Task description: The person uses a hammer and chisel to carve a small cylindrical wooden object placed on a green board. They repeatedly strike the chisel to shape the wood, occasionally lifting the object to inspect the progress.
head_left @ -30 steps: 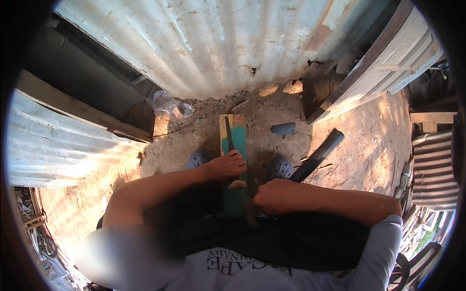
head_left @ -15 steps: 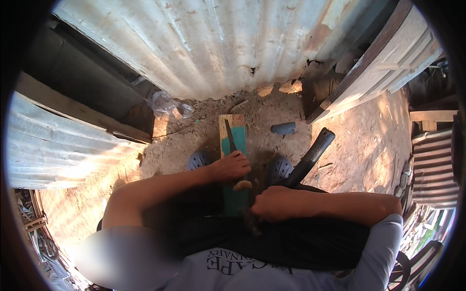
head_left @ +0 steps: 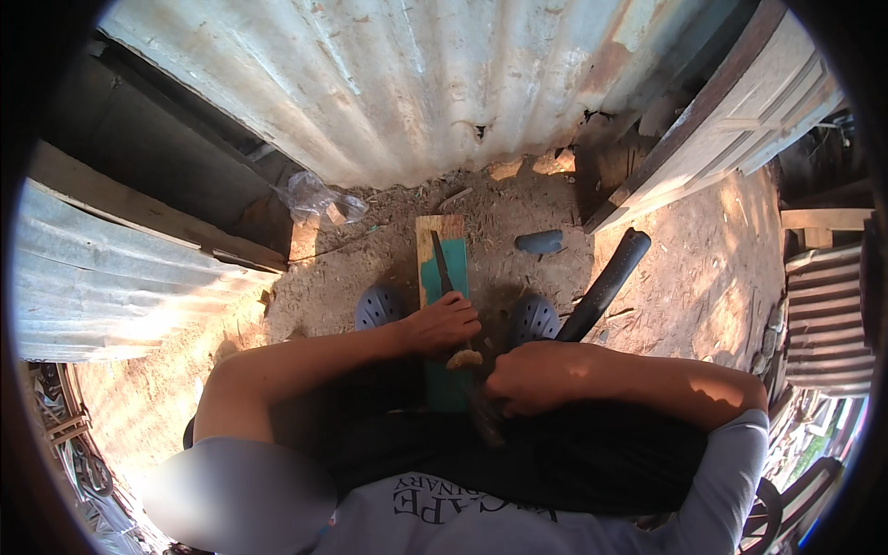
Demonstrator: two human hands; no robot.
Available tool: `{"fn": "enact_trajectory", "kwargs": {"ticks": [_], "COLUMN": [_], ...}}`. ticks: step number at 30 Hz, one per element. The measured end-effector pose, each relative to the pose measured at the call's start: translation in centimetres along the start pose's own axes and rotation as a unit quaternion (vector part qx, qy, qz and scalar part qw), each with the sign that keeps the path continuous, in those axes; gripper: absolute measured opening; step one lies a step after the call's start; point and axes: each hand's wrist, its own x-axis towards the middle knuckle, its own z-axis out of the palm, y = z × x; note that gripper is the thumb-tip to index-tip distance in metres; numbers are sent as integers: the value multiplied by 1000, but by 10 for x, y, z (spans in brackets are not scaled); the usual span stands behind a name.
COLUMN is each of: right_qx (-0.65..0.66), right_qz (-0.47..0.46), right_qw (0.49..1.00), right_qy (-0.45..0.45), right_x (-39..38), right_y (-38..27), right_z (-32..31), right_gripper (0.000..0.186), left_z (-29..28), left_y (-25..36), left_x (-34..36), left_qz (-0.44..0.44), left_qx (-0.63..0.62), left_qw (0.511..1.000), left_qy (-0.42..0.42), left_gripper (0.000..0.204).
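Note:
My left hand (head_left: 442, 324) is closed around a chisel (head_left: 442, 264). Its dark, narrow blade points away from me along a wooden board (head_left: 455, 252) with teal paint and a bare far end. The chisel's pale, frayed handle butt (head_left: 464, 359) sticks out toward me below the hand. My right hand (head_left: 523, 379) grips a hammer (head_left: 606, 287) close to its head, and the long black handle slants up to the right. The hammer head is dark and blurred, close to the chisel butt; whether they touch I cannot tell.
The board lies between my feet in grey-blue clogs (head_left: 379, 308). On the dirt floor are a dark flat piece (head_left: 539, 242) and a clear plastic bag (head_left: 319, 199). A corrugated metal sheet (head_left: 398, 83) stands ahead, a wooden door panel (head_left: 721, 120) at the right.
The hammer and my right hand have shifted slightly away from me, the handle end moving up and right. My left hand and the chisel have slid a little toward me.

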Motion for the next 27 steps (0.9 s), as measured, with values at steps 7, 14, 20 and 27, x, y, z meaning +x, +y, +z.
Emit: {"fn": "enact_trajectory", "kwargs": {"ticks": [7,14,20,27], "right_qx": [-3,6,35,30], "right_qz": [61,89,10,38], "right_qw": [998,996,999,999], "right_qy": [3,17,-13,-18], "right_x": [3,11,-1,5], "right_y": [0,9,3,8], "right_z": [-2,3,1,9], "right_gripper": [17,17,19,22], "left_z": [4,1,2,3], "left_y": [-12,-11,-12,-11], "left_x": [-2,0,0,-2], "left_qz": [-6,-15,-2,-7], "left_qx": [18,-13,-8,5], "left_qw": [999,1000,1000,1000], "left_qy": [32,2,11,-15], "left_gripper": [29,24,28,30]}}
